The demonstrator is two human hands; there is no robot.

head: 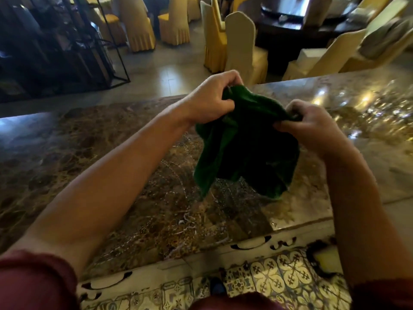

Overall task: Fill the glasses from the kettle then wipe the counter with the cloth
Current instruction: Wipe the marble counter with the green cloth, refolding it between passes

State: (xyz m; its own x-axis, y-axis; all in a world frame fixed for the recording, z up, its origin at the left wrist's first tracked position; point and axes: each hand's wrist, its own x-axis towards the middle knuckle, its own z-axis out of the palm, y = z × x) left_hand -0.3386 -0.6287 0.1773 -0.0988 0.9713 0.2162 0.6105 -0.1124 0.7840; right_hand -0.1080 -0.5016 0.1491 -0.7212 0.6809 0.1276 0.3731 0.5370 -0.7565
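Observation:
A dark green cloth (243, 146) hangs in the air above the brown marble counter (93, 153). My left hand (212, 97) grips its upper left edge with curled fingers. My right hand (312, 126) pinches the upper right edge. The cloth droops between them, its lower edge just above the counter. Wet streaks and droplets (201, 198) show on the marble under the cloth. No kettle or glasses are in view.
Beyond the counter stand yellow covered chairs (241, 45) around a dark round table (301, 21). A dark metal rack (67, 41) fills the far left. Patterned floor tiles (279, 276) lie below the counter's near edge.

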